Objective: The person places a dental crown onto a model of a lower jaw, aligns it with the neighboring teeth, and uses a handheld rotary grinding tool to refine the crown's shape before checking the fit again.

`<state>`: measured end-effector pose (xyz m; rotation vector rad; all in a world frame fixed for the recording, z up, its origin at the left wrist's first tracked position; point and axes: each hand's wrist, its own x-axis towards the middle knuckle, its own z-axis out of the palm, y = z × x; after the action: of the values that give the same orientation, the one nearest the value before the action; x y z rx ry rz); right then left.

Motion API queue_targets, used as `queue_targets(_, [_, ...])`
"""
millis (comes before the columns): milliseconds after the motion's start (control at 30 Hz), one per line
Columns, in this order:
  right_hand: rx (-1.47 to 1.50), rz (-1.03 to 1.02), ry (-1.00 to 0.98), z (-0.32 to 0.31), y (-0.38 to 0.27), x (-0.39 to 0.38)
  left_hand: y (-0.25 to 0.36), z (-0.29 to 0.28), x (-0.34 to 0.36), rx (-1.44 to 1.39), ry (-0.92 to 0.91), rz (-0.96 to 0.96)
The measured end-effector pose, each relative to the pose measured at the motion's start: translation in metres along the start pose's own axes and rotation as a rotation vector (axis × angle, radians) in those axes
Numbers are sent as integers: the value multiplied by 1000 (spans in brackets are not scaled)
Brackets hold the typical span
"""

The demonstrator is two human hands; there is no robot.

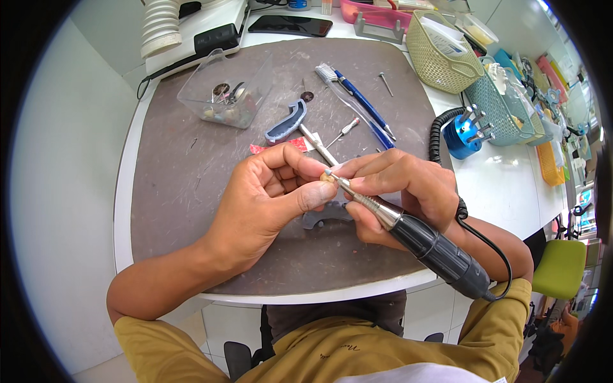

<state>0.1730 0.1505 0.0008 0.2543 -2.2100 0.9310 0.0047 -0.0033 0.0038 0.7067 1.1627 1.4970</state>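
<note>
Over the brown-matted surface (pixel 185 185), the left hand (pixel 268 204) pinches a small cream tooth-shaped piece (pixel 327 179) while the right hand (pixel 399 191), at three o'clock, grips a black-and-silver rotary handpiece (pixel 415 236) touching it.

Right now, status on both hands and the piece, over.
Left hand pinching small tooth-coloured piece. Right hand gripping rotary handpiece, tip at the piece. Nothing between them.

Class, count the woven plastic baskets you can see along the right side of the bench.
3: a beige basket at the back, a teal basket beside it, a yellow basket nearest the edge. More may be hidden behind.
</note>
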Motion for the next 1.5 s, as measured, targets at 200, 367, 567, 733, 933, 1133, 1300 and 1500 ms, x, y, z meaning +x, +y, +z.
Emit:
queue_targets(200, [-17, -24, -4, 0, 1, 1, 0, 0, 1, 2, -1, -7])
queue_targets(367, [-21, -8, -8, -1, -1, 1, 0, 0, 1, 2, -5, -18])
queue_targets(567, [-32, 7, -18, -2, -3, 2, -1, -1, 1, 2, -13, -25])
queue_targets(733, [-31, 11, -23, -2, -3, 2, 0, -1, 1, -6, -14, -25])
queue_targets(933, [-35, -1, -27, -3, -3, 3, 0, -1, 1, 2, -11, -33])
queue_targets(1133, [50, 86, -11, -1, -4, -2, 2, 0, 1, -6, -12, -42])
queue_targets(1300, [14, 36, -5, -1, -1, -1, 2, 0, 1, -5, -11, -41])
queue_targets(1500, [-14, -4, 2, 0, 0, 0, 1, -1, 1, -5, -22, -36])
